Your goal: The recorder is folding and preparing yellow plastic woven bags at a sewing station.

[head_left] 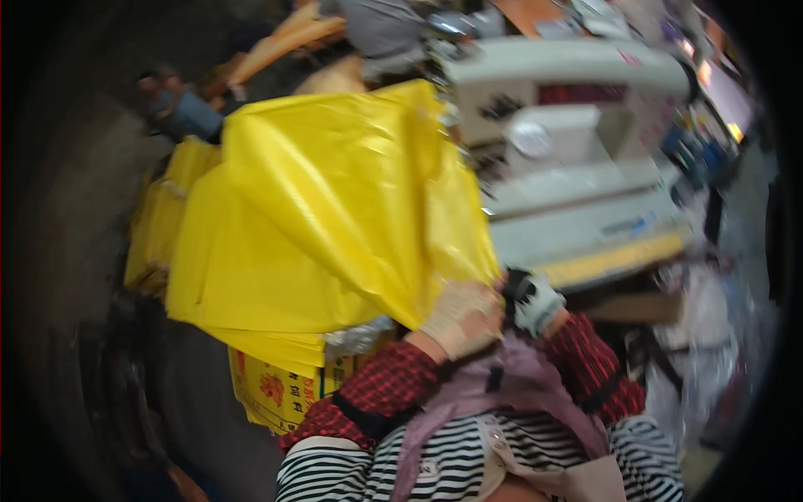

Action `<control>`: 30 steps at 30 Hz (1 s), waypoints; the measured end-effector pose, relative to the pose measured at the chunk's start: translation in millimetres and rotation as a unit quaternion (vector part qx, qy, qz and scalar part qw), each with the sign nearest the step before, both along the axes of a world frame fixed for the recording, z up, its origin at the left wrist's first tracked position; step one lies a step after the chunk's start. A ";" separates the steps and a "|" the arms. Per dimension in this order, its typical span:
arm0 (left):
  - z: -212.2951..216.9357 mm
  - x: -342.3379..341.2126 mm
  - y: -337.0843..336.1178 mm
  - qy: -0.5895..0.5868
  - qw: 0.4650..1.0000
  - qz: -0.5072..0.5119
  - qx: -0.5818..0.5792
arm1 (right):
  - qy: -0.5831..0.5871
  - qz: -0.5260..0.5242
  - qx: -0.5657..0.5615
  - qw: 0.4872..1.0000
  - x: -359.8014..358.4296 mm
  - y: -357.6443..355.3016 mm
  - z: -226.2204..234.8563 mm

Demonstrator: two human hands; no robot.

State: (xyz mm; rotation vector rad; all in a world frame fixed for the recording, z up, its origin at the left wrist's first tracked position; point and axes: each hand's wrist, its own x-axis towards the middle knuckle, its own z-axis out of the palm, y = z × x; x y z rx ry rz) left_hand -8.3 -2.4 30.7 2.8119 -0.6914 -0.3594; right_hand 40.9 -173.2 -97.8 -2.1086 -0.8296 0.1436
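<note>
Now both gloved hands, left hand [458,318] and right hand [534,299], pinch one corner of the yellow bag [335,209], lifted off the stack [276,385] beside the sewing machine [577,142], not yet under it.

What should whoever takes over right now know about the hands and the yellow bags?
Left hand: gloved, gripping the bottom corner of the lifted yellow bag.
Right hand: gloved, close beside the left at the same corner; its grip is unclear.
Bag: raised and billowing left of the sewing machine.
Stack of flat yellow bags lies beneath it, with printed bags lower down.
Done: one bag lifted off the stack.
Left: the bag is not yet at the machine.
</note>
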 end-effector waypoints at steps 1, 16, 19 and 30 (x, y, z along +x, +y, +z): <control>0.3 -6.0 4.9 0.017 1.000 0.019 -0.012 | -0.194 0.018 -0.100 0.976 -5.8 5.9 24.1; 68.5 -15.1 -24.7 0.114 0.922 -0.247 0.274 | 0.178 -0.101 0.020 0.979 6.3 18.6 -47.9; 63.1 -20.7 -14.5 0.110 0.929 -0.227 0.270 | 0.279 -0.067 0.087 0.954 7.9 28.3 -32.3; 7.8 57.9 16.2 0.024 0.990 -0.082 0.112 | 0.036 -0.081 -0.183 0.979 103.9 66.8 -21.6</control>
